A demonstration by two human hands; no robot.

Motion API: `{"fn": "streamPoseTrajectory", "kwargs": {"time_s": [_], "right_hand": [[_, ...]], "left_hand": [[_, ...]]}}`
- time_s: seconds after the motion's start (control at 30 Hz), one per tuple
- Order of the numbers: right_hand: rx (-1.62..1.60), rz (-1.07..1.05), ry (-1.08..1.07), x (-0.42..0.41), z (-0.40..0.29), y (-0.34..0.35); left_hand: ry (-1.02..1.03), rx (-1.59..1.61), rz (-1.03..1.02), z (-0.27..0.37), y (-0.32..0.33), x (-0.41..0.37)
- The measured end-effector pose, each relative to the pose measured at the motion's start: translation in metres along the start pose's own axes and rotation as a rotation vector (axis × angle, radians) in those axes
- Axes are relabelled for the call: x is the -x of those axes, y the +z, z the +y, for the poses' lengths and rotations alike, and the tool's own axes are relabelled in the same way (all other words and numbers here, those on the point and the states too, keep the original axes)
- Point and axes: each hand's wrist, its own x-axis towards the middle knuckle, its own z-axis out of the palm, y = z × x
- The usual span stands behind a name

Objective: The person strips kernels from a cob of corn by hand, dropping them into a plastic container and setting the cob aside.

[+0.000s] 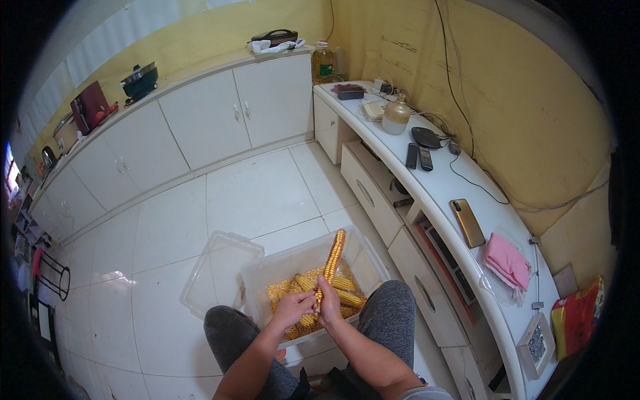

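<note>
A dried ear of yellow corn [335, 256] stands tilted upward in my right hand [328, 302], which is closed around its lower part. Some kernels are gone along one side of the cob. The fingers of my left hand [294, 309] touch the lower end of the same ear; whether they grip it is hard to see. Both hands are above a translucent plastic bin [257, 280] between my knees. Inside it lie several more corn ears [350, 299] on loose kernels [280, 290].
A clear plastic lid [202, 272] lies on the tiled floor left of the bin. Along my right runs a white cabinet [440, 187] bearing a gold phone [467, 223], a pink cloth [507, 261] and remote controls [425, 159]. A stool [55, 275] stands far left.
</note>
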Motion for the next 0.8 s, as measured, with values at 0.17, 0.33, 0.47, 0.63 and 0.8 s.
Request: {"fn": "streamPoseTrajectory", "kwargs": {"time_s": [0.17,0.33,0.47,0.63,0.8], "right_hand": [[0.026,0.011,-0.005,0.001,0.001,0.000],[0.047,0.040,-0.020,0.001,0.003,-0.003],[0.105,0.060,-0.055,-0.001,0.008,-0.006],[0.124,0.080,-0.089,-0.003,0.008,-0.004],[0.087,0.061,-0.054,-0.005,0.008,-0.007]], "left_hand": [[0.000,0.007,-0.032,-0.001,-0.003,0.000],[-0.013,-0.001,-0.030,0.003,0.001,0.000],[0.010,-0.073,-0.012,0.001,0.001,0.000],[0.029,-0.124,0.062,-0.004,0.003,-0.004],[-0.061,0.057,0.049,0.000,0.001,-0.007]]}}
